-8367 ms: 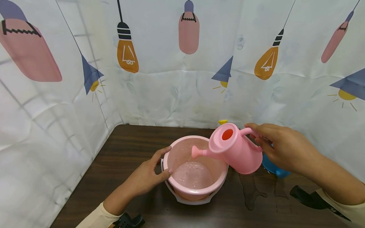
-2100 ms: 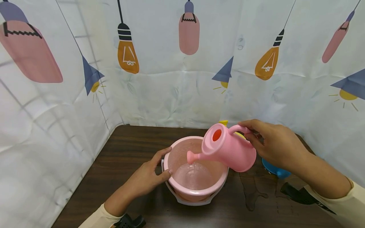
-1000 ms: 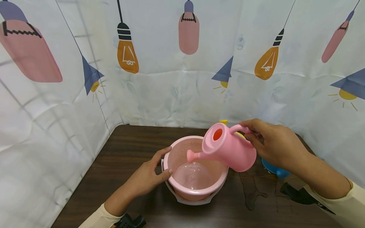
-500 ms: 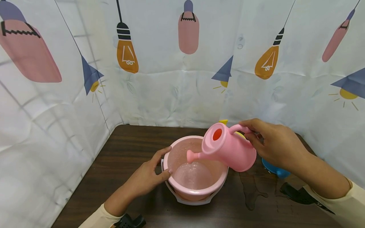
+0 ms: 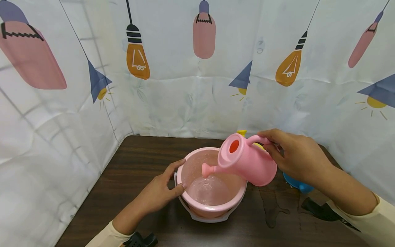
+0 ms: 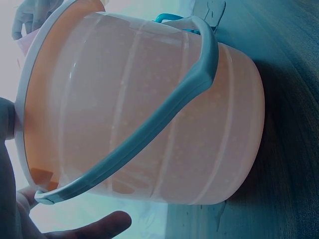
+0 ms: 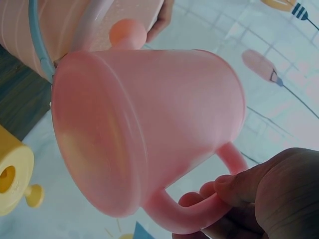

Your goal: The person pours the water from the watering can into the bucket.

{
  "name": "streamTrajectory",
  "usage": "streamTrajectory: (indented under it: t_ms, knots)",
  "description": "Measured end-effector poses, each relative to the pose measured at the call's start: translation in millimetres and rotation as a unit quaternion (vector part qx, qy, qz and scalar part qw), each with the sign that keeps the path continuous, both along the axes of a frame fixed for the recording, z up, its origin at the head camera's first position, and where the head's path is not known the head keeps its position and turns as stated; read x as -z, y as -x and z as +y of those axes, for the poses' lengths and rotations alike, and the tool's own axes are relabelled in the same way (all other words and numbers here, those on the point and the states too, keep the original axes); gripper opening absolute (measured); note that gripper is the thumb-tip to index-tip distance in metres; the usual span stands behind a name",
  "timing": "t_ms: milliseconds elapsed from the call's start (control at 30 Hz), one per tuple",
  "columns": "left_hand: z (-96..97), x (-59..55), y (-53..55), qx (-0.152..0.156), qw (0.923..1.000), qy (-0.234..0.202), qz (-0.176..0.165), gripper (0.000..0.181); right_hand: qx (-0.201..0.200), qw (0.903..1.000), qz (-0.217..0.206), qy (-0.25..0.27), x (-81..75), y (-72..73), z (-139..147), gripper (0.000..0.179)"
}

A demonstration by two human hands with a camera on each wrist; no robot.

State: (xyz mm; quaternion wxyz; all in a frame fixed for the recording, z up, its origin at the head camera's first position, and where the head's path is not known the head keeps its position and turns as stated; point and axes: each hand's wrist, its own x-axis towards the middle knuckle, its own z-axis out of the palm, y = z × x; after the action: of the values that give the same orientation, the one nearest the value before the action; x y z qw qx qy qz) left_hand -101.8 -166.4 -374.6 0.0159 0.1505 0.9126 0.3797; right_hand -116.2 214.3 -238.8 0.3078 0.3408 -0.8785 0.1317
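On dark wood stands a bucket, left hand spread on its rim, right hand gripping a tilted watering can.

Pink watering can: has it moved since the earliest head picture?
Yes, slightly left in the head view: the pink watering can now reaches further over the pink bucket, which sits in the same place.

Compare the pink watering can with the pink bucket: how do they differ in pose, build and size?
Pose: the pink watering can is held tilted in the air; the pink bucket stands upright on the table.
Build: the watering can has a narrow spout and a small top opening; the bucket has a wide open mouth.
Size: the watering can looks narrower than the bucket.
Shared: both are pink, and both have handles.
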Motion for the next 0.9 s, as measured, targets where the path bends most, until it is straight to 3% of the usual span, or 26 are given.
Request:
streamTrajectory:
  t_ms: [133,600,800,900]
  knots:
    - [0.1,-0.1,-0.4,0.003,1.0000,-0.001,0.005,0.071,0.013,0.9999,-0.011,-0.002,-1.2,-1.6,-2.4,0.044]
    - [-0.6,0.2,-0.1,0.005,0.9999,-0.002,0.012,0.071,0.027,0.9995,-0.015,0.001,-2.2,-3.7,-6.5,0.041]
    - [-0.6,0.3,0.1,0.005,0.9999,-0.001,0.010,0.071,0.011,0.9999,0.001,0.000,-1.2,-1.8,-6.2,0.042]
    - [-0.6,0.3,0.1,0.006,0.9999,0.000,0.010,0.071,0.000,0.9999,0.014,-0.001,-0.5,-0.9,-6.2,0.035]
